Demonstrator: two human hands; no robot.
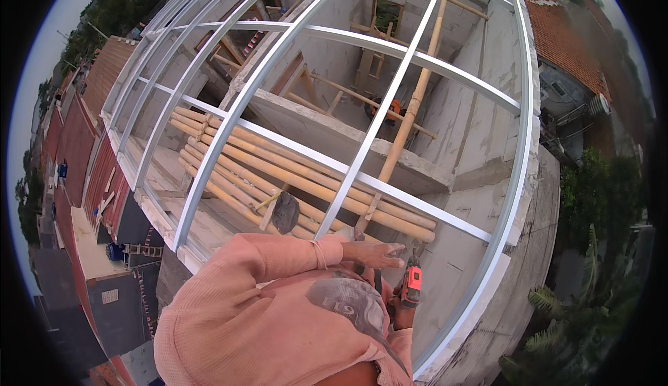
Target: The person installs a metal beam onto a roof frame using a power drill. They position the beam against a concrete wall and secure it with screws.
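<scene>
Power drill [412,285], red and black: one, in the right hand [401,314], wrapped round its grip. Position: before the torso, right of centre, inside the curved right-hand bar. Axis: body lengthwise away from us, tip ahead, slightly right; downward tilt we cannot tell.
Left hand [374,252]: apart from the right, fingers stretched toward the drill's tip; anything small pinched, we cannot tell.
Progress, our judgement: metal framework [417,204] laid in a grid over block walls [476,132]; bays uncovered; joints left unfastened, uncountable from here.
</scene>
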